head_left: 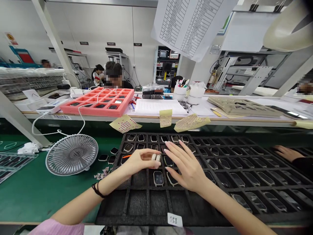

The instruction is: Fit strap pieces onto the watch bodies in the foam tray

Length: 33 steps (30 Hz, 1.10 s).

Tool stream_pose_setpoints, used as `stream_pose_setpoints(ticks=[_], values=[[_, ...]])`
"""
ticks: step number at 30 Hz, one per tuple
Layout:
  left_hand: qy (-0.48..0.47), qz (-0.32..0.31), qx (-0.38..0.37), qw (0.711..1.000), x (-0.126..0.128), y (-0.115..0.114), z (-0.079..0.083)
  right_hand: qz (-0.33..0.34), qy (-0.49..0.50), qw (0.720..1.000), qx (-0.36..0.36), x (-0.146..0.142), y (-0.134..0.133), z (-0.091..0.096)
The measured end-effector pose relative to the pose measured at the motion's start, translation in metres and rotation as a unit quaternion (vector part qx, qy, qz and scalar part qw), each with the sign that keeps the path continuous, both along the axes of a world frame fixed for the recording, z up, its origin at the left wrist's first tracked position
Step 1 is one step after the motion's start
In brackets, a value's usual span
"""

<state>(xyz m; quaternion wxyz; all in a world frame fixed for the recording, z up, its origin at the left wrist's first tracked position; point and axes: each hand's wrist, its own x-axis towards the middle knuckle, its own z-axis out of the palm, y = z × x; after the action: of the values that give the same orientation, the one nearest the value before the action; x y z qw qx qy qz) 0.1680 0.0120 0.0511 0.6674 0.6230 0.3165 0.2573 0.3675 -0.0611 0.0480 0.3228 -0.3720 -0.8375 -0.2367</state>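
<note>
My left hand (144, 160) is closed, thumb and fingers pinching a small whitish piece (156, 158) above a black foam tray (137, 204). The piece's exact kind is hard to make out. Beside it my right hand (187, 166) is spread open, palm down over the tray, with nothing visible in its fingers. Smartwatch cases with dark screens lie in the tray's pockets; one watch (158, 178) sits just below the pinched piece. Part of another watch (172, 178) is hidden by my right hand. An orange strip (126, 156) shows behind my left hand.
A grey fan (72, 155) stands at left, near loose watches (103, 158) and small paper scraps (102, 173). A second watch-filled tray (246, 163) adjoins at right, where a co-worker's hand (287, 152) rests. The shelf ahead carries a pink foam tray (97, 111) and papers (158, 107).
</note>
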Motion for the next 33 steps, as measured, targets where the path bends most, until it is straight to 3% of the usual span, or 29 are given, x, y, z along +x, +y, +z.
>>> stream_pose_setpoints(ticks=[2, 4, 7, 9, 15, 19, 23, 28, 31, 33], values=[[0.131, -0.057, 0.201, 0.969, 0.005, 0.001, 0.002, -0.011, 0.019, 1.000, 0.006, 0.014, -0.007, -0.004], [0.241, -0.123, 0.344, 0.899, 0.014, -0.005, 0.000, -0.024, 0.033, 0.999, 0.009, 0.025, -0.011, -0.009], [0.365, -0.196, 0.445, 0.794, 0.030, -0.015, -0.006, -0.040, 0.042, 0.998, 0.010, 0.036, -0.017, -0.014], [0.403, -0.216, 0.471, 0.754, 0.037, -0.018, -0.007, -0.045, 0.042, 0.998, 0.011, 0.040, -0.021, -0.016], [0.404, -0.259, 0.444, 0.757, 0.041, -0.011, 0.001, -0.043, 0.048, 0.998, 0.015, 0.051, -0.027, -0.023], [0.428, -0.211, 0.464, 0.746, 0.044, -0.012, -0.018, -0.048, 0.065, 0.997, 0.006, 0.054, -0.026, -0.028], [0.408, -0.168, 0.451, 0.776, 0.037, -0.014, -0.033, -0.049, 0.072, 0.996, 0.014, 0.053, -0.023, -0.030], [0.380, -0.148, 0.425, 0.809, 0.034, -0.017, -0.013, -0.044, 0.078, 0.996, 0.013, 0.053, -0.021, -0.032], [0.354, -0.144, 0.458, 0.802, 0.051, -0.020, -0.003, -0.047, 0.089, 0.995, 0.013, 0.054, -0.022, -0.031], [0.355, -0.161, 0.479, 0.787, 0.068, -0.022, -0.005, -0.052, 0.093, 0.994, 0.014, 0.054, -0.023, -0.031]])
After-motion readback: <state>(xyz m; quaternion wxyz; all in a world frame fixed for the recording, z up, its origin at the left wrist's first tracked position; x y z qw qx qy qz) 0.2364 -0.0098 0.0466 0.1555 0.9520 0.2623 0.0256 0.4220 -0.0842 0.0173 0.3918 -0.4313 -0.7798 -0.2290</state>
